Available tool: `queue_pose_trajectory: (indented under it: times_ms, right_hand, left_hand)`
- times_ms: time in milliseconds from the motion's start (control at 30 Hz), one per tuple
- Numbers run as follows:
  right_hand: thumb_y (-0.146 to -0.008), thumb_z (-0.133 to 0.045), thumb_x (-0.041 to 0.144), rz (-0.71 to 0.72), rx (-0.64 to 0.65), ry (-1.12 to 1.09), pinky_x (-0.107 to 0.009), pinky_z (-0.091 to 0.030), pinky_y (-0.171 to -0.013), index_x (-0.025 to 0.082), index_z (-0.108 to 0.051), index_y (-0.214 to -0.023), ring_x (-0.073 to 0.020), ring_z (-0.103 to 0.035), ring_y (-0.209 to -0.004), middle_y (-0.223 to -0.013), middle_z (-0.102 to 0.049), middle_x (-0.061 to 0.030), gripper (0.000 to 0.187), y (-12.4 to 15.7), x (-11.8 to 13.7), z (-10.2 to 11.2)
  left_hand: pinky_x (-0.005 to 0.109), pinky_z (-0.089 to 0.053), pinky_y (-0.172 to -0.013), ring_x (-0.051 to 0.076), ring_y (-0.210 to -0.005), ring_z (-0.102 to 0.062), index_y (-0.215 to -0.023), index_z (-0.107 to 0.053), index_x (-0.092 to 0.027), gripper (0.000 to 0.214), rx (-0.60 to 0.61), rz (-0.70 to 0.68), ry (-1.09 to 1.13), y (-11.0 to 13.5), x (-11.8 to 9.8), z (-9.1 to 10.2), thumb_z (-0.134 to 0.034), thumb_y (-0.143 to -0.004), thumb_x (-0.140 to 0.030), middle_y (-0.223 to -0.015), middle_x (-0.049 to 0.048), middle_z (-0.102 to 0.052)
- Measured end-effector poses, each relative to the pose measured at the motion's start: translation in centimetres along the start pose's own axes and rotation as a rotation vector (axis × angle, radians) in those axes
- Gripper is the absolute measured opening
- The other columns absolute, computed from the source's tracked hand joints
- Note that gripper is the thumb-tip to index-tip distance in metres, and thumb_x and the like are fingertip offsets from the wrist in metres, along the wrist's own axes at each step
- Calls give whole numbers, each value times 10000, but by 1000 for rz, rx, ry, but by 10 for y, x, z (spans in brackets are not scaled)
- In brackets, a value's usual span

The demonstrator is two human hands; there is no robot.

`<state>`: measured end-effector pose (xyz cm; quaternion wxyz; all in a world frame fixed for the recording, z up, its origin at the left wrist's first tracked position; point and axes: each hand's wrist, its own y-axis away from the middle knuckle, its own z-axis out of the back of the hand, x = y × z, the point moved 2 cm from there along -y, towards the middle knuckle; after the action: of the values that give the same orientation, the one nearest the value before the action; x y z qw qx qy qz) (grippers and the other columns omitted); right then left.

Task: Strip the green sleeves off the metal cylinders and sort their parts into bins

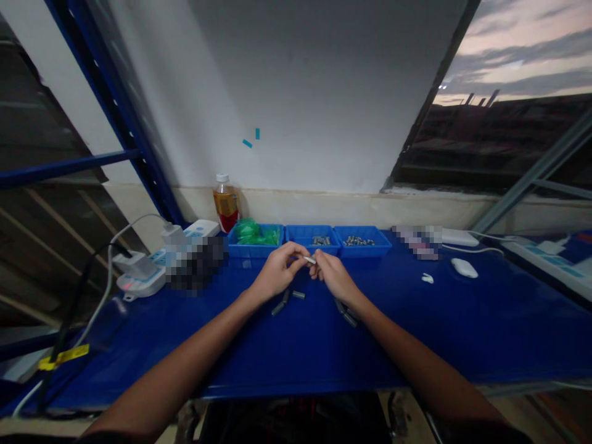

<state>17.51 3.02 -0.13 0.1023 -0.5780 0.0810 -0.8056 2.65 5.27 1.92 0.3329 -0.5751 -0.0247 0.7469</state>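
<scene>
Above the middle of the blue table, my left hand [280,269] and my right hand [333,275] meet in front of the bins. Between their fingertips they pinch a small metal cylinder [310,259], lying roughly sideways; its finer detail is too small to make out. Below my left hand lie several grey metal cylinders [298,295]. More grey cylinders [350,319] rest by my right wrist, partly covered by it. Just beyond my fingers stands a blue bin [303,234] with some metal cylinders, and right of it another blue bin [383,243] with small metal parts [358,241].
A third blue bin [254,251] holds green plastic [252,233]. Behind it stands a drink bottle [226,205]. Power strips [143,283] with cables sit at left. Earbuds [428,278], a white case [464,267] and another power strip [548,262] lie at right on the table [296,357].
</scene>
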Motion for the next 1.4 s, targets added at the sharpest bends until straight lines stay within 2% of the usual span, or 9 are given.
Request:
queue_pose_trajectory:
  times_ms: [133,233,400,633,833,933,1067,1233,1400]
  right_hand:
    - [-902,-334,480,28,1,43,-227,-404,-543,185,-472,-710,-102,-492,-538,-584,-499,24,378,0,-4,-1]
    - [-889,-396,414,124,-49,172,-222,-384,-556,196,-455,-773,-99,-464,-555,-612,-466,41,254,2,-5,-2]
    - [-843,-483,288,283,-43,307,-233,-379,-595,185,-475,-850,-106,-466,-610,-674,-473,29,103,6,-1,-4]
    - [-808,-534,351,158,-63,5,-247,-462,-629,186,-480,-903,-115,-564,-668,-739,-542,4,198,4,-2,-8]
    - [-788,-555,329,151,-129,-44,-266,-480,-638,184,-505,-869,-130,-585,-660,-714,-553,-3,174,-7,-4,-2]
    - [-802,-536,286,296,-281,206,-281,-463,-665,179,-540,-872,-154,-572,-725,-795,-572,-39,129,-21,-6,16]
    - [-801,-509,206,370,-419,564,-335,-429,-778,176,-568,-859,-204,-543,-832,-856,-587,-75,88,-44,-21,40]
    - [-816,-524,235,281,-448,765,-365,-383,-830,185,-586,-857,-240,-512,-899,-869,-616,-85,90,-52,-38,48]
    - [-847,-515,329,301,-459,797,-372,-363,-850,184,-594,-865,-246,-493,-940,-909,-607,-94,166,-31,-25,40]
  left_hand:
    - [304,-449,-805,170,-872,-574,-900,-585,-151,162,-18,-55,-33,-1,3,-3,-569,-817,-289,-936,72,-609]
    - [262,-449,-703,148,-768,-579,-962,-570,-139,281,-52,70,43,-2,9,-3,-560,-818,-380,-864,52,-613]
    - [233,-387,-582,107,-565,-486,-686,-573,-130,443,-20,256,53,2,20,-2,-449,-848,-523,-608,-4,-541]
    - [260,-440,-683,140,-697,-569,-864,-602,-122,329,-46,190,209,8,24,-1,-622,-754,-432,-752,35,-623]
    - [251,-434,-658,152,-778,-580,-1006,-562,-139,297,-33,77,-108,7,11,8,-544,-819,-369,-966,82,-624]
    - [252,-429,-656,153,-774,-572,-1043,-549,-160,343,112,110,-339,8,4,28,-541,-812,-414,-992,68,-620]
    - [239,-401,-597,158,-669,-578,-905,-609,-190,390,622,310,-559,21,1,51,-571,-747,-544,-768,13,-641]
    - [240,-380,-580,182,-707,-600,-881,-633,-221,297,718,416,-757,33,-3,49,-610,-712,-464,-793,20,-666]
    - [242,-378,-589,178,-726,-603,-881,-633,-236,180,670,322,-822,36,-3,45,-572,-725,-304,-841,27,-666]
